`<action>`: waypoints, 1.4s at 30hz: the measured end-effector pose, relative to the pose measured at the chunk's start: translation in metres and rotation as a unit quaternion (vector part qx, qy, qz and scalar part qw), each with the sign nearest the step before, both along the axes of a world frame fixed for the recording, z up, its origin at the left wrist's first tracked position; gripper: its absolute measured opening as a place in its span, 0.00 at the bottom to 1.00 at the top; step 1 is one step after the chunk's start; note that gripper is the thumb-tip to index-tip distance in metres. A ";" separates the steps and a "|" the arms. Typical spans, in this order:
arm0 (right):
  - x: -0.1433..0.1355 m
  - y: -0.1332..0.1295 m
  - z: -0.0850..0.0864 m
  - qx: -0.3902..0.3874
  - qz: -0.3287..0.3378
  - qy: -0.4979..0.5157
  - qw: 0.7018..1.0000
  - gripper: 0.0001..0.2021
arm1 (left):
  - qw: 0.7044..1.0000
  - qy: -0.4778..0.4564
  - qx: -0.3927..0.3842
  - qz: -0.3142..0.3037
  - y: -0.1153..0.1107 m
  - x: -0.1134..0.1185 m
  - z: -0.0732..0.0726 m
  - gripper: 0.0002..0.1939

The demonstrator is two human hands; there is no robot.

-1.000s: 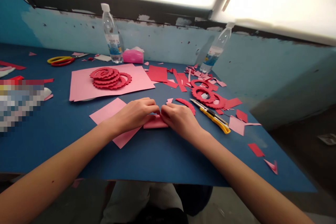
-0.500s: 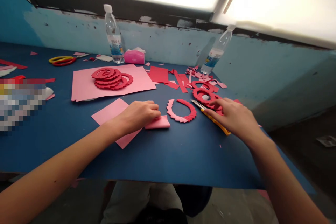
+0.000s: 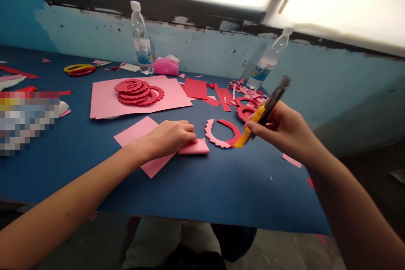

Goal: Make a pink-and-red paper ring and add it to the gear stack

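Note:
My left hand (image 3: 180, 133) is closed, its fingertips pressed on a folded pink paper piece (image 3: 198, 147) that lies on the blue table. Partly beneath that wrist lies a flat pink sheet (image 3: 139, 131). Raised above the table, my right hand (image 3: 280, 124) grips a yellow-and-dark utility knife (image 3: 255, 124), held at a slant and somewhat blurred. Between the two hands rests an open ring of folded pink and red paper (image 3: 218, 141). Several red toothed paper rings (image 3: 245, 112) lie behind the right hand, partly hidden by it.
Stacked red paper rings (image 3: 139, 93) sit on large pink sheets (image 3: 104, 103). Two water bottles (image 3: 144, 52) (image 3: 265, 65) stand by the wall, with a pink tissue pack (image 3: 166, 66). Scissors (image 3: 80, 69) lie at the back left. Paper scraps (image 3: 242, 88) and a red sheet (image 3: 195, 88) lie behind.
My right hand has lifted the utility knife off the table and turned it so its dark end points up and right. My left hand keeps its place on the folded paper.

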State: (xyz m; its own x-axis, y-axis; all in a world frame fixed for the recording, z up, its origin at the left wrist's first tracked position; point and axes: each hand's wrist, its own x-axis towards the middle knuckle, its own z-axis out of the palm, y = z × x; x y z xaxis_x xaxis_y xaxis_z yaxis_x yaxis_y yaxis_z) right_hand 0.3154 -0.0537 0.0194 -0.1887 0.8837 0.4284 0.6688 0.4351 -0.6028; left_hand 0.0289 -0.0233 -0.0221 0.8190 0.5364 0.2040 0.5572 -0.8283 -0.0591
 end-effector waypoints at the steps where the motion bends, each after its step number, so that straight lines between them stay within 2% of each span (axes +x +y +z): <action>1: -0.013 0.001 0.002 -0.017 0.018 0.049 0.998 0.14 | 1.000 -0.006 -0.002 -0.001 0.000 0.000 0.000 0.10; 2: -0.026 0.003 0.002 -0.025 0.042 0.077 0.996 0.13 | 1.000 -0.012 -0.004 -0.002 0.000 -0.001 0.000 0.10; 5: -0.061 0.014 -0.004 -0.025 0.111 0.078 0.991 0.10 | 1.000 -0.023 -0.010 0.001 0.001 -0.002 0.000 0.10; 10: -0.087 0.027 -0.025 0.027 0.101 0.043 0.994 0.08 | 0.998 -0.028 -0.046 0.023 0.003 -0.003 -0.002 0.11; 17: -0.092 0.024 -0.037 0.042 0.113 -0.006 0.993 0.07 | 0.991 -0.087 -0.095 0.026 0.004 -0.003 -0.005 0.12; 23: -0.091 0.025 -0.036 0.014 0.126 0.001 0.992 0.08 | 0.994 -0.055 -0.084 0.031 0.003 -0.003 -0.002 0.13; 30: -0.093 0.013 -0.031 -0.004 0.140 -0.003 0.990 0.04 | 0.998 -0.048 -0.047 0.016 0.004 -0.002 -0.005 0.12; 35: -0.094 0.009 -0.030 0.032 0.143 -0.047 0.988 0.07 | 0.997 -0.053 -0.052 0.013 0.002 -0.002 -0.005 0.10; 42: -0.091 0.007 -0.030 0.098 0.204 -0.098 0.969 0.12 | 0.999 -0.042 -0.025 0.020 0.005 -0.003 -0.009 0.12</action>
State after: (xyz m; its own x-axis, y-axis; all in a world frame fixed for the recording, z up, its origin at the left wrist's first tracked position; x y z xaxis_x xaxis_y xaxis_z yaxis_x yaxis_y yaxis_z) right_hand 0.2240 -0.0466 -0.0107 -0.5994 0.6242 0.5011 0.5109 0.7802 -0.3608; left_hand 0.0256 -0.0188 -0.0316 0.7783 0.5790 0.2430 0.5907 -0.8064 0.0293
